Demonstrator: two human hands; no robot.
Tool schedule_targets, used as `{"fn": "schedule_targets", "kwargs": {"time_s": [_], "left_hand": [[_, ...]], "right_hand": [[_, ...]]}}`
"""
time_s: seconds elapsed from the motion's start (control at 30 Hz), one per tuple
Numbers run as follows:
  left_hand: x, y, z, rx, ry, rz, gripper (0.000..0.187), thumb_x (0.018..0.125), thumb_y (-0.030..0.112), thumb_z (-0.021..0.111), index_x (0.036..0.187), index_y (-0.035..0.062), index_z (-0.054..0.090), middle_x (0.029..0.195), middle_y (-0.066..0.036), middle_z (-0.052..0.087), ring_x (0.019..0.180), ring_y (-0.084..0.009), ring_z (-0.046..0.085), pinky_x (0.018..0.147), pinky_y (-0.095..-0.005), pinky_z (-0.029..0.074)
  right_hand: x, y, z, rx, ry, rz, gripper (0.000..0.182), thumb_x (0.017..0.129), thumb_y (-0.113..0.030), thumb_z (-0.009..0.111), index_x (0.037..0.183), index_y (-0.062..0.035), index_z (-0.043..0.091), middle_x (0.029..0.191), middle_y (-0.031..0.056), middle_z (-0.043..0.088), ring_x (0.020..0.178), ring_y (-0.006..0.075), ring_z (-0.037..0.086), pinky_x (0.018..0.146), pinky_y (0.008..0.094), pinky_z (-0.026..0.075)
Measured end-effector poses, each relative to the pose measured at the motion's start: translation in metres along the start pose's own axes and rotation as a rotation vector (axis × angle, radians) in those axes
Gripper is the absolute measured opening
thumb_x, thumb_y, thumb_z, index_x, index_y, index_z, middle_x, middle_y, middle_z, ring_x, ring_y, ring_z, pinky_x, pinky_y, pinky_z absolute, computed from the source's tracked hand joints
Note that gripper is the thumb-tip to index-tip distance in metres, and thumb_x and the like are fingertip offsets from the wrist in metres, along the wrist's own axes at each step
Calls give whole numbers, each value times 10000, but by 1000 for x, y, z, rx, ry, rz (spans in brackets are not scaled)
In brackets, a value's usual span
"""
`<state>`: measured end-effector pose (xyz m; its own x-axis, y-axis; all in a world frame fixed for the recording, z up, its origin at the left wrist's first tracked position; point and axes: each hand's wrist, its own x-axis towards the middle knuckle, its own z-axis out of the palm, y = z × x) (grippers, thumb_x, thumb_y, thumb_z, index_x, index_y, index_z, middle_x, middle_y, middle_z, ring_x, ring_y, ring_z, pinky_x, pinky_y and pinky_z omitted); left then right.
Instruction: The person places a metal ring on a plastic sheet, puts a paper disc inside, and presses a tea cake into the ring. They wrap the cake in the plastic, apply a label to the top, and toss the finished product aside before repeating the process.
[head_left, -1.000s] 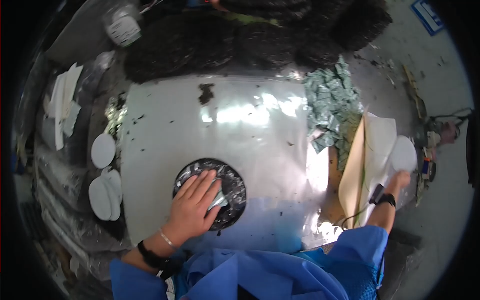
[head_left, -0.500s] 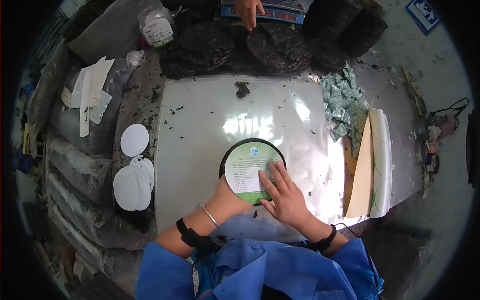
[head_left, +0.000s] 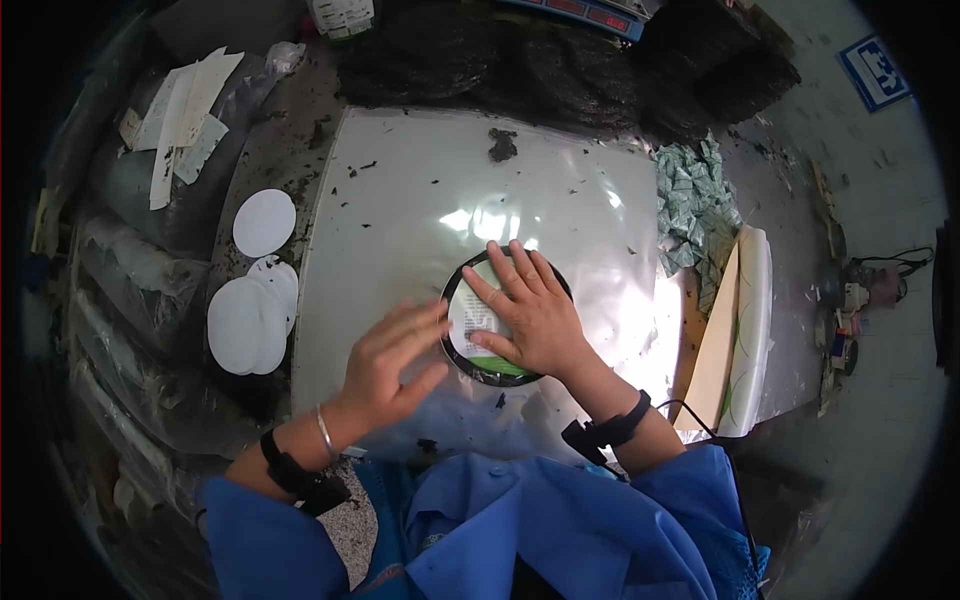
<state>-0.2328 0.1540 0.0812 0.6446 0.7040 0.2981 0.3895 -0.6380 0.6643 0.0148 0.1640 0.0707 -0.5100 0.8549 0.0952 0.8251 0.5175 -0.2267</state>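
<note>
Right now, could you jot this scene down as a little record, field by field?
Left hand: blurred, beside the black round dish; contact unclear
Right hand: spread over the green-and-white label
Label position: within the dish's black rim
At left: white discs, some overlapping
At right: heaped green packets
Far side: dark, rough slabs

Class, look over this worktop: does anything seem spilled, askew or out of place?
Yes. A dark clump lies near the far edge of the pale sheet, with smaller crumbs scattered around. They look like stray spillage, perhaps shed from the dark cakes behind.
</note>
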Motion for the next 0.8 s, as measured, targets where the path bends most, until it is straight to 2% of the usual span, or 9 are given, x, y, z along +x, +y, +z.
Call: {"fn": "schedule_targets", "kwargs": {"time_s": [0.03,0.1,0.3,0.43,0.47,0.53,0.57,0.67,0.8], "left_hand": [[6,0,3,-109,282,-223,537,978,286,596,1404,-35,531,1404,-246,574,1330,-355,546,1134,-420,389],[31,-39,75,-547,341,-492,487,1006,261,573,1390,-37,542,1393,-218,593,1322,-289,554,1130,-377,379],[58,-35,78,-1009,151,-522,421,1067,279,436,1344,-5,577,1321,-152,641,1249,-240,581,1095,-342,413],[83,78,79,-487,27,255,611,1107,417,198,1375,6,561,1361,-189,606,1311,-298,548,1187,-442,316],[73,129,84,-762,-320,341,599,1107,416,198,1404,26,542,1422,-172,575,1360,-325,512,1220,-498,248],[56,138,64,-585,-219,375,594,1095,442,241,1414,45,546,1431,-164,575,1362,-325,514,1197,-524,279],[51,132,51,-413,-79,387,592,1083,468,284,1423,63,549,1440,-157,575,1365,-325,516,1174,-550,310],[50,87,46,-239,286,73,689,1051,578,321,1430,50,550,1471,-171,550,1402,-314,489,1157,-518,367],[53,124,103,-1070,-338,-104,733,1015,644,381,1347,25,590,1281,-171,643,1233,-310,602,1072,-486,449]], "right_hand": [[-2,-7,1,1,12,15,612,1009,-496,482,1559,-236,410,1628,158,320,1515,386,256,1245,509,179],[-8,-21,10,-64,16,0,633,1002,-498,496,1567,-232,393,1632,166,306,1513,373,266,1245,502,187],[-71,-39,8,204,-196,-108,593,1031,-364,479,1568,-150,347,1649,172,246,1550,340,176,1264,512,106],[-66,-20,13,269,-142,-59,610,1019,-290,511,1582,-151,322,1658,172,241,1547,340,189,1260,492,147],[-69,-20,8,320,-134,-87,621,1013,-278,527,1583,-146,317,1657,175,242,1547,347,185,1259,495,147],[-108,-41,-29,698,73,9,577,1006,-295,566,1527,-91,426,1650,208,241,1515,363,276,1240,496,200],[-149,-53,-8,1488,323,16,473,1024,-322,538,1404,-43,572,1602,210,349,1464,363,373,1224,489,230],[-249,-50,11,1148,139,-89,390,1055,-321,464,1041,-45,739,1288,165,664,1372,342,489,1199,505,249],[-351,-111,139,780,296,75,346,1011,-316,526,870,-62,715,949,107,714,958,297,677,1085,511,392]]}}
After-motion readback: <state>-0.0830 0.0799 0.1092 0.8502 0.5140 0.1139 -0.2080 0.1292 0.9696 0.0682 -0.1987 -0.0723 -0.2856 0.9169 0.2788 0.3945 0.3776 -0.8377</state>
